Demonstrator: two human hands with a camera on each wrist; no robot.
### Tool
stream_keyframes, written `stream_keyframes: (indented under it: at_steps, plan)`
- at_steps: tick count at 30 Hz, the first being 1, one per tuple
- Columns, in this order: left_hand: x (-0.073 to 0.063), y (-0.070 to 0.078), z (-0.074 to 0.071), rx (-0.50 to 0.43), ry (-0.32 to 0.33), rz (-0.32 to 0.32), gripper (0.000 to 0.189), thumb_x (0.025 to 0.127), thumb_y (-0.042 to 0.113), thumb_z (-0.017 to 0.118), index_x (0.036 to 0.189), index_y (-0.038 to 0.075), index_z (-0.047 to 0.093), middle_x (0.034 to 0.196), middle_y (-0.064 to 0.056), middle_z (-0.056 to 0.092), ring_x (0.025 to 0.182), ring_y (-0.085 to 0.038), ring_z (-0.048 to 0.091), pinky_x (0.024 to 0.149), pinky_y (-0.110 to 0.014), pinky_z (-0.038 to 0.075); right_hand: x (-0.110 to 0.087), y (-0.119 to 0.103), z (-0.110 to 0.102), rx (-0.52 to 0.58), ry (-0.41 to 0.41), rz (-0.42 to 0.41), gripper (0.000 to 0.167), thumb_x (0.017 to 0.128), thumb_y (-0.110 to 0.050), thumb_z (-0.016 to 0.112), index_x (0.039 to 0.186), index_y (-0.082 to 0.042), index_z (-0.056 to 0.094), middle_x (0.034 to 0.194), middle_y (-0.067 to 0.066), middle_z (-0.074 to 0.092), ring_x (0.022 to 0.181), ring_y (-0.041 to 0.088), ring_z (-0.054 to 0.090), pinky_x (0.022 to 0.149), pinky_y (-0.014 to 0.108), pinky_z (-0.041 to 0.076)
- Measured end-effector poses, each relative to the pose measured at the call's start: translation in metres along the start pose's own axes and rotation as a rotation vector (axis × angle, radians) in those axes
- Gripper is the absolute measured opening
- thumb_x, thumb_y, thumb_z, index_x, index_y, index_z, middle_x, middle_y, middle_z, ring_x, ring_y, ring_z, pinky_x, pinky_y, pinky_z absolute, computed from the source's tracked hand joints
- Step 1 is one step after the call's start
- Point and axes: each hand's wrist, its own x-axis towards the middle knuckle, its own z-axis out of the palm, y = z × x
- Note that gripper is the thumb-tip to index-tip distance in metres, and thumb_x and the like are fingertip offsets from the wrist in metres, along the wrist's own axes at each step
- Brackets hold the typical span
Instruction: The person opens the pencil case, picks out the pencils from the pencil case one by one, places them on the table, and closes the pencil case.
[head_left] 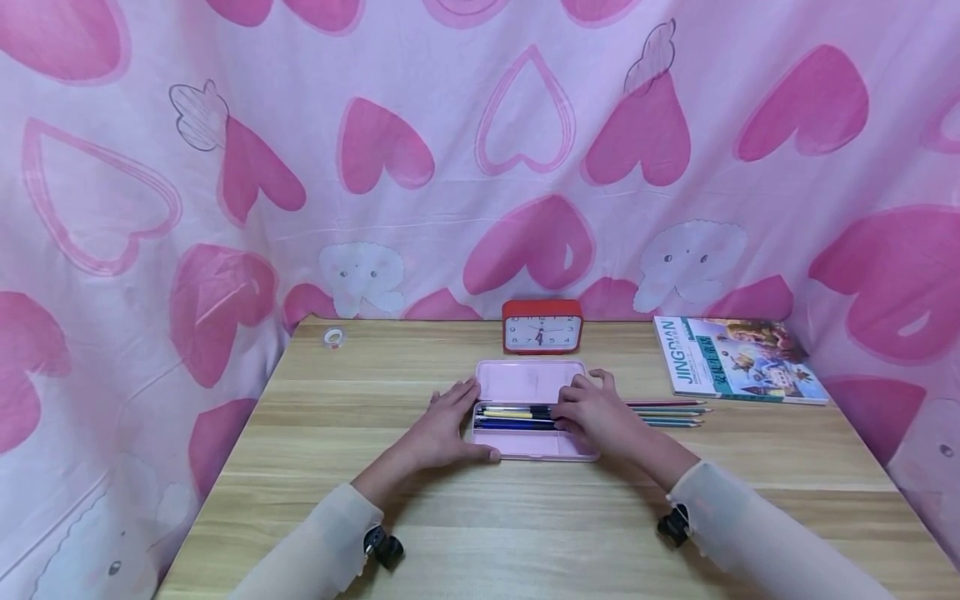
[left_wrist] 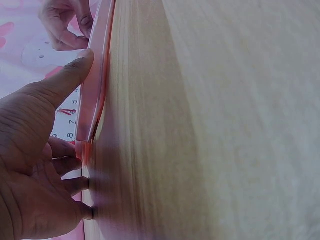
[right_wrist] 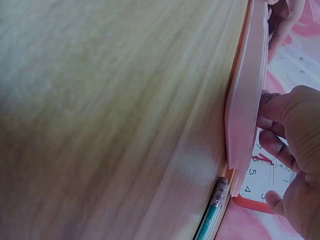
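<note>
A pink pencil case (head_left: 536,447) lies open on the table, its lid (head_left: 525,380) laid back towards the clock. Several pens (head_left: 513,417), blue, black and yellow among them, lie lengthwise inside. At the case's left end is my left hand (head_left: 442,429), its thumb on the front rim and its straight, spread fingers along the left side. My right hand (head_left: 600,417) reaches in from the right and pinches the right ends of the pens; the case wall hides its fingertips in the right wrist view. Several pencils (head_left: 671,412) extend on the table beyond that hand.
A red alarm clock (head_left: 542,327) stands just behind the case. Magazines (head_left: 738,358) lie at the back right, and a small roll of tape (head_left: 333,337) at the back left. A pink heart-print curtain (head_left: 450,167) hangs behind the table.
</note>
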Motion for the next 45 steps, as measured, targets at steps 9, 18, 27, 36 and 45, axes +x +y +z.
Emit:
stream_keyframes:
  at_steps: [9,18,27,36,45]
  plan:
    - [0.000,0.001,0.000,0.001,0.003,-0.005,0.127,0.078,0.063,0.095,0.176,0.018,0.030,0.187,-0.001,0.022,0.175,-0.031,0.014,0.143,-0.057,0.007,0.000,0.001,0.002,-0.036,0.014,-0.007,0.026,0.094,-0.022,0.091,0.119,-0.025,0.086,0.115,-0.005,0.077,0.113,0.019,0.059,0.120,0.078,0.039]
    - [-0.001,0.000,0.000,0.004,-0.004,0.000,0.127,0.078,0.065,0.094,0.176,0.017,0.029,0.187,-0.002,0.021,0.175,-0.031,0.014,0.143,-0.057,0.007,-0.001,0.004,-0.003,-0.012,0.064,-0.007,0.026,0.094,-0.025,0.091,0.119,-0.023,0.086,0.112,-0.006,0.075,0.115,0.019,0.059,0.120,0.079,0.037]
    - [-0.001,0.000,-0.001,0.004,-0.001,0.008,0.127,0.078,0.065,0.095,0.176,0.016,0.030,0.187,-0.002,0.022,0.175,-0.031,0.014,0.143,-0.057,0.006,-0.004,0.011,-0.012,0.001,0.107,0.001,0.022,0.093,-0.026,0.092,0.114,-0.024,0.085,0.110,-0.008,0.073,0.112,0.020,0.057,0.120,0.077,0.035]
    - [0.000,-0.001,0.000,0.002,-0.001,0.016,0.128,0.078,0.065,0.095,0.176,0.016,0.030,0.187,-0.003,0.022,0.175,-0.031,0.014,0.143,-0.058,0.007,-0.013,0.022,-0.020,0.025,0.123,0.055,0.020,0.093,-0.022,0.092,0.112,-0.023,0.085,0.111,-0.005,0.073,0.115,0.024,0.057,0.121,0.078,0.031]
    - [0.000,-0.002,0.000,0.008,-0.003,0.027,0.129,0.078,0.067,0.094,0.176,0.015,0.029,0.187,-0.002,0.020,0.175,-0.032,0.013,0.143,-0.057,0.007,-0.031,0.040,-0.026,0.057,0.145,0.107,0.015,0.096,-0.019,0.088,0.110,-0.023,0.084,0.107,-0.005,0.073,0.109,0.023,0.056,0.118,0.077,0.033]
